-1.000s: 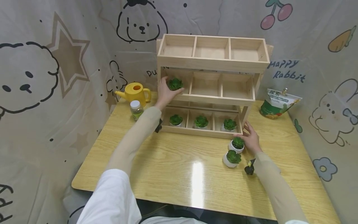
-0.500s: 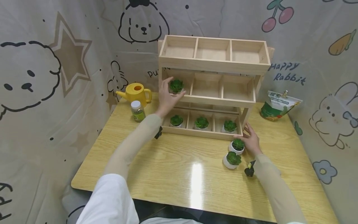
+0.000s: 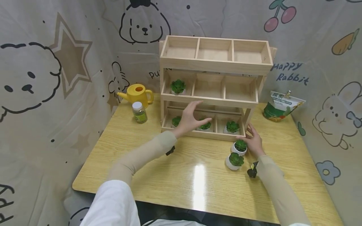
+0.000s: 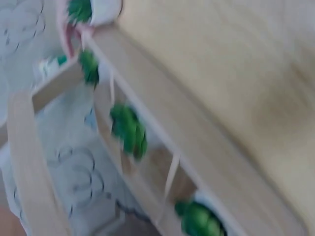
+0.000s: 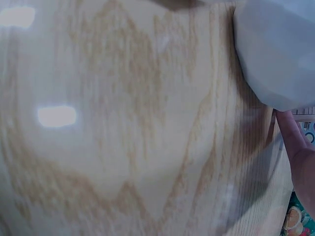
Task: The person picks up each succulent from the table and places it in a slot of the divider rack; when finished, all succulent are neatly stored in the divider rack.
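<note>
A three-tier wooden plant stand [image 3: 209, 101] with divided boxes stands on the table. One small potted succulent [image 3: 178, 87] sits in the left compartment of the middle tier. Three more succulents, one at the right [image 3: 233, 126], stand in the bottom tier. My left hand [image 3: 190, 121] hovers before that tier, thumb and fingers spread, holding nothing and partly covering the left and middle pots. My right hand [image 3: 253, 142] holds the stand's lower right corner, thumb at the front and fingers along the side. Just beside it is a white-potted succulent [image 3: 239, 147], with another succulent [image 3: 234, 161] in front.
A yellow watering can [image 3: 138, 95] and a white-capped bottle [image 3: 139, 113] stand left of the stand. To its right, a green-and-white bag [image 3: 281, 106] is clipped at the top. A printed cloth [image 3: 93, 125] hangs round the wooden table [image 3: 158, 175].
My left hand has let go of the succulent in the middle tier's left compartment and moved down and right, before the bottom tier. The right hand has stayed at the corner.
</note>
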`<state>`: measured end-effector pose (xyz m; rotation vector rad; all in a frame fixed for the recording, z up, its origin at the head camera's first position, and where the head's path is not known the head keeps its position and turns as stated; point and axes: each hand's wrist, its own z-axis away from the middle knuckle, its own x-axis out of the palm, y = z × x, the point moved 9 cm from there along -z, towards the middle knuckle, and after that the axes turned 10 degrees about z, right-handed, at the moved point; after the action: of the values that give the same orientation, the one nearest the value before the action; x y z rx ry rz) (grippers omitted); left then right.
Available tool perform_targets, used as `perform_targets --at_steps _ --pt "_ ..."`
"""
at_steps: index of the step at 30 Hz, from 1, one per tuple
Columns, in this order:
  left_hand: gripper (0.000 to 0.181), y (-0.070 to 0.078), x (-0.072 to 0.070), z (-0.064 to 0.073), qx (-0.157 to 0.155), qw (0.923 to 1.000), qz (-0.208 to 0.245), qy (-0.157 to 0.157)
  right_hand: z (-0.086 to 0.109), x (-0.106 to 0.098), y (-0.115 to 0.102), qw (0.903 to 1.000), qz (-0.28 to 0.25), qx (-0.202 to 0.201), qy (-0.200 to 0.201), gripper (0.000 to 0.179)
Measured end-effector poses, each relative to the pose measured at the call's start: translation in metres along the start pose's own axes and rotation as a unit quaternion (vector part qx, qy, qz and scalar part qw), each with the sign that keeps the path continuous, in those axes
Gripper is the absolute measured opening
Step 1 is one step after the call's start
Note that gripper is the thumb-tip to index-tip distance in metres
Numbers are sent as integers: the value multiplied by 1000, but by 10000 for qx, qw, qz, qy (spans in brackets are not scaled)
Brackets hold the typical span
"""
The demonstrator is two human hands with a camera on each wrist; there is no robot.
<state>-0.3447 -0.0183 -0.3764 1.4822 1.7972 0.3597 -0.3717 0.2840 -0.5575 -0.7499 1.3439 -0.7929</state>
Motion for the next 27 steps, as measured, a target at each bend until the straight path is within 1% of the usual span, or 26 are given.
perform_targets --at_steps 2,6,8,11,13,16,18,21,26,27 --pt "72 1 17 9 -51 9996 -28 -279 0 0 0 10000 -22 -10 -1 102" --pt "71 2 49 27 -370 9957 -10 -853 0 0 -1 10000 -41 -51 16 101" --pt "71 1 62 35 -532 9927 38 -1078 0 0 -1 10000 -18 -65 32 101" --pt "74 -1 79 46 -734 9880 81 -1358 -1 -1 0 9999 38 -87 58 101" --pt "75 -5 89 55 -881 9843 16 -1526 -1 -1 0 9999 68 -100 68 101" --pt "77 -10 102 67 -1123 9789 -19 -1705 -2 -1 1 9999 65 -96 73 101" --pt "77 -13 109 75 -1303 9754 81 -1778 -2 -1 1 9999 40 -95 80 102" --pt "78 -19 122 88 -1602 9671 266 -1958 -2 -2 0 9999 21 -103 93 102" --pt "82 -26 145 108 -2096 9475 459 -2371 -1 -1 -1 9999 -48 -105 102 101" --pt "82 -27 149 111 -2161 9448 465 -2419 0 -1 -1 9999 -43 -102 108 101"
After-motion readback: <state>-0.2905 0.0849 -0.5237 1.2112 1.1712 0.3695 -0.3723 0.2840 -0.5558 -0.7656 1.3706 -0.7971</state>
